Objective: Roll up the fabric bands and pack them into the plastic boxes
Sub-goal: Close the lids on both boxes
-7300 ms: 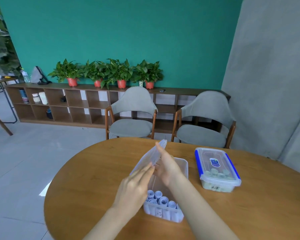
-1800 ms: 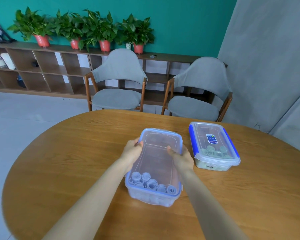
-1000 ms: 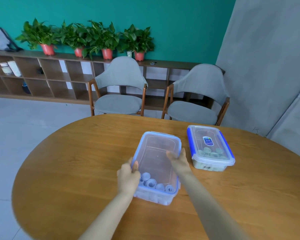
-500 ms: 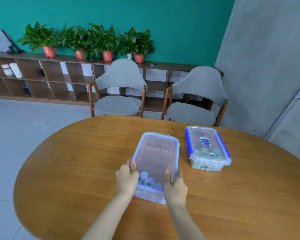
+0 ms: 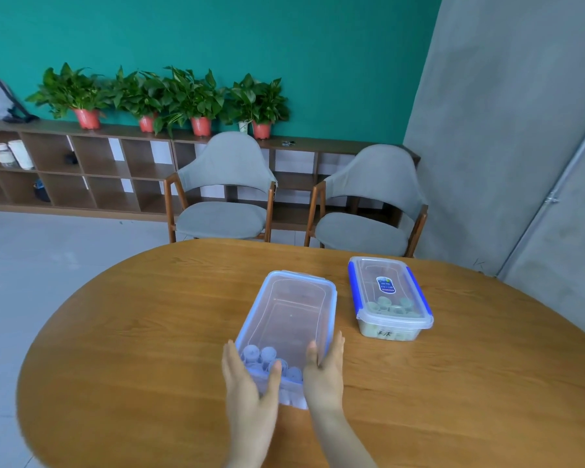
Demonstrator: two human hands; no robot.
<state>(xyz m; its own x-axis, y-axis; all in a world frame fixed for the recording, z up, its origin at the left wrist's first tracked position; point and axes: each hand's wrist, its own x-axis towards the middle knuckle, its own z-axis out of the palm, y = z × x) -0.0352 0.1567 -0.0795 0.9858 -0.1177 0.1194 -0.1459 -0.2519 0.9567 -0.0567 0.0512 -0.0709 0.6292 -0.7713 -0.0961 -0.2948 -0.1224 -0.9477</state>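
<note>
While the lidded box [image 5: 286, 327] lies lengthwise away from the person on the table [image 5: 149, 332], the left hand [image 5: 247, 383] and right hand [image 5: 323, 373] bracket its near end, fingers extended, palms flanking rather than clasping it.

I see a round wooden bench [image 5: 149, 349] with visible grain and a smooth satin sheen. The clear plastic box with the pale blue-rimmed lid [image 5: 294, 309] looks glossy and translucent, and pale blue rolled cloth bands [image 5: 267, 358] show through, matt. The second clear plastic box with dark blue clips [image 5: 389, 295] carries a glossy sticker. Behind, grey chairs [image 5: 223, 197] look cloth-covered on wood frames.
</note>
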